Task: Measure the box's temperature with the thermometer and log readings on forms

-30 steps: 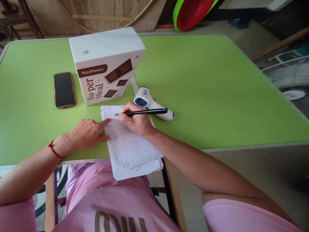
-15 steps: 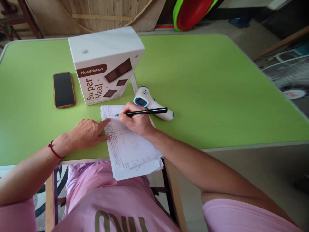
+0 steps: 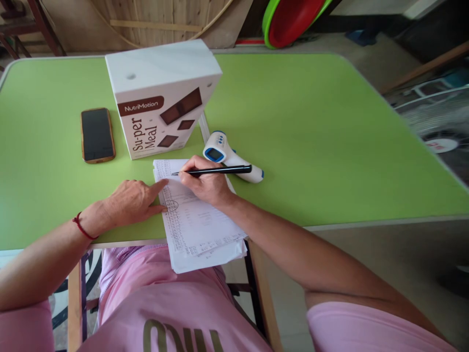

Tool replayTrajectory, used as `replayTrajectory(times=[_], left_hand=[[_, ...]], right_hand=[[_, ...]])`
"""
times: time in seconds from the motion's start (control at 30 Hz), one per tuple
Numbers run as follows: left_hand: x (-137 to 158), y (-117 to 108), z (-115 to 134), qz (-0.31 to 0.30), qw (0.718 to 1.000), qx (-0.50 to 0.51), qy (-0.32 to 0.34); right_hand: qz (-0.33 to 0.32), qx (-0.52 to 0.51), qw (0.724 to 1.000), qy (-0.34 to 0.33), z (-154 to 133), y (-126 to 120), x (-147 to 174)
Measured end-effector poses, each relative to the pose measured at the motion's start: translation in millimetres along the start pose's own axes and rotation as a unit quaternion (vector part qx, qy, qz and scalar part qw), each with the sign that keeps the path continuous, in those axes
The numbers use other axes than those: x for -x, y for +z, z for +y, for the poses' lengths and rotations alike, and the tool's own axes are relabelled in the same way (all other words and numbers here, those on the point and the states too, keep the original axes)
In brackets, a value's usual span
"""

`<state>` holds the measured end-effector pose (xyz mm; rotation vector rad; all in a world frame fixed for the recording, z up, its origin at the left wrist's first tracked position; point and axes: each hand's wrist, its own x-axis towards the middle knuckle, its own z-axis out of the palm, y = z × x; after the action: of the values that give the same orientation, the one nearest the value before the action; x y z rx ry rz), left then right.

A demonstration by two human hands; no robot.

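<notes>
Nearest is the wearer's pink shirt (image 3: pixel 176 313), and just beyond it a stack of written-on papers (image 3: pixel 205 230) lies askew, its near end jutting over the near edge of the green table (image 3: pixel 311 137). The left hand (image 3: pixel 132 200), a red bracelet (image 3: pixel 82 227) at its wrist, grasps nothing: index fingertip and thumb rest at the left margin of the top sheet, one above and one below a circled patch of marks, the other fingers loosely curled. The right hand (image 3: pixel 208 183) lies on the far part of the same sheet, gripping a black pen (image 3: pixel 227 169) with its tip at the far left of the page. Compared with half a second ago, the pen has slipped very slightly left, while the left hand and the papers look essentially unmoved; I judge this to be a small adjustment within writing, with the page steady. Just past the pen, on the right, lies a white and blue thermometer (image 3: pixel 234 157); whether the right hand touches it I cannot tell. Farther left lies a dark-screened phone (image 3: pixel 97 136), right of which stands a white NutriMotion box (image 3: pixel 157 112). Beyond the table's far edge is a red and green basin (image 3: pixel 289 24).
</notes>
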<state>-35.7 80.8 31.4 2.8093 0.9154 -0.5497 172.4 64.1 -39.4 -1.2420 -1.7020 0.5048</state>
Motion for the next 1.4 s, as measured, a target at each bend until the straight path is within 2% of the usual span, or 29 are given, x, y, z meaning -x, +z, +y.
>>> replayTrajectory(times=[0.43, 0.67, 0.87, 1.07, 1.1, 1.17, 1.3, 1.4], left_hand=[[0, 0, -1, -0.004, 1.0, 0.007, -0.004], [-1, -1, 0, -0.023, 1.0, 0.009, -0.009], [1, -1, 0, -0.014, 1.0, 0.007, -0.011], [1, 3, -3, 0.034, 0.998, 0.045, -0.002], [0, 3, -6, 0.052, 0.996, 0.071, -0.017], [-2, 1, -15, 0.103, 0.982, 0.133, -0.087], [-4, -5, -40, 0.203, 0.921, 0.203, -0.264], [-5, -1, -53, 0.234, 0.893, 0.234, -0.304]], right_hand=[[-0.006, 0.005, 1.0, -0.005, -1, -1, -1], [0.014, 0.01, 1.0, -0.011, 0, 1, 0], [0.103, 0.037, 0.993, -0.046, -4, -6, 0], [0.101, 0.147, 0.97, -0.164, -7, -21, 0], [0.097, 0.169, 0.965, -0.175, -6, -24, 0], [0.083, 0.22, 0.953, -0.189, -4, -29, 1], [0.021, 0.314, 0.927, -0.204, -5, -36, 2], [-0.047, 0.34, 0.912, -0.223, -9, -37, 4]])
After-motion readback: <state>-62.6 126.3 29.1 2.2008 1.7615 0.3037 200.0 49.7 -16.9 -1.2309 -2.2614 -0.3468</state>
